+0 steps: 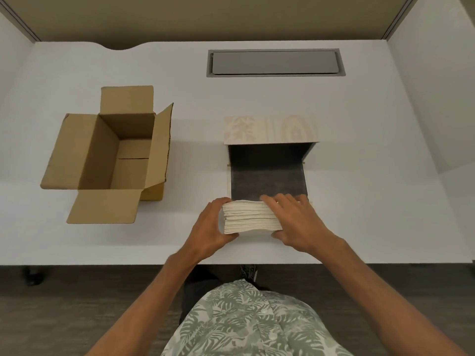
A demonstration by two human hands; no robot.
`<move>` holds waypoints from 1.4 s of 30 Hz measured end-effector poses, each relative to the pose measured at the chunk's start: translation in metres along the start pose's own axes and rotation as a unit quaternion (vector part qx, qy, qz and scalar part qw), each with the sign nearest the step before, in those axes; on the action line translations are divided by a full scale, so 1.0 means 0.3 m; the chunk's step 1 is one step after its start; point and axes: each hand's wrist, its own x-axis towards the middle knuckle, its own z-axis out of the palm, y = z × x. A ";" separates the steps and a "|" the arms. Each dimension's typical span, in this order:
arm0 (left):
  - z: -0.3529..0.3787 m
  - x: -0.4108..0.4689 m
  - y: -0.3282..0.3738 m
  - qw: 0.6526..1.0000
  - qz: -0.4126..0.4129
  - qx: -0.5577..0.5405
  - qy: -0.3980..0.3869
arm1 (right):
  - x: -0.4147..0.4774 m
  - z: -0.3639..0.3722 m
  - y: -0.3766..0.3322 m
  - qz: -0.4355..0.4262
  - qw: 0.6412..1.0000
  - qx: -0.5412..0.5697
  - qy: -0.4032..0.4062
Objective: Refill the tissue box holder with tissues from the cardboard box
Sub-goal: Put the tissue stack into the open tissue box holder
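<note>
Because the tissue stack [250, 216] – just in front of the open tissue box holder [267, 173] – looks light, soft and prone to splay, left hand [210, 227] and right hand [295, 222] clamp its ends, fingers pressed together over the top.

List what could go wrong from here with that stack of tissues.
1. The tissue stack is loose and gripped only at its ends by the left hand and right hand; sheets could slide or splay.
2. It could catch on the open tissue box holder edge when pushed in.

Cardboard box [108, 155] lies left of holder [268, 173]; tissue stack [250, 217] before holder.
</note>
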 end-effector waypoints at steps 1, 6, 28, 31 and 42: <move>0.002 0.003 0.004 1.000 0.003 0.001 -0.007 | -0.003 -0.001 0.013 0.009 1.000 0.004 0.001; 0.004 0.011 0.019 1.000 0.002 0.022 0.013 | -0.019 -0.005 0.033 0.002 1.000 0.006 0.030; 0.142 0.093 0.227 0.901 0.172 0.387 -0.093 | -0.294 0.077 0.117 0.280 0.726 0.584 0.232; 0.149 0.092 0.222 0.894 0.175 0.401 -0.094 | -0.301 0.125 0.068 0.281 0.717 0.605 0.203; 0.163 0.100 0.231 0.867 0.183 0.451 -0.110 | -0.236 0.149 -0.050 0.220 0.728 0.626 0.173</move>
